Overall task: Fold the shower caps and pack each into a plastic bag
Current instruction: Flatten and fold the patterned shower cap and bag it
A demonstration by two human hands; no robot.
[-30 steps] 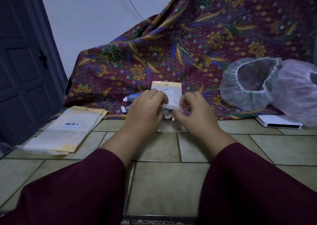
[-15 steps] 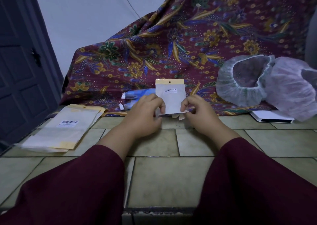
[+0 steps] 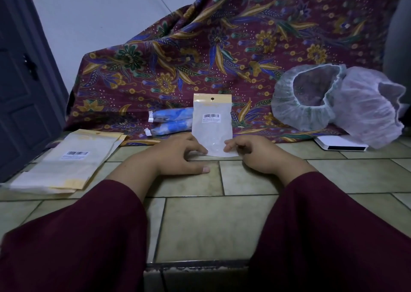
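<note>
Tiled floor [image 3: 191, 180] runs up to a draped batik cloth [image 3: 244, 46]. Left of the upright plastic bag [image 3: 212, 126] lies a stack of empty bags [image 3: 66, 162]. Left hand [image 3: 178, 156] and right hand [image 3: 251, 152] pinch the bag's bottom corners with their fingers [image 3: 201, 150], equally near; its long axis stands vertical. Loose shower caps [image 3: 333, 100] wait right of it.

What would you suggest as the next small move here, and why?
Probably let go of the plastic bag and reach the right hand to the unfolded shower caps: both hands only pinch the bag's bottom edge as it lies on the floor, and it looks finished.
</note>
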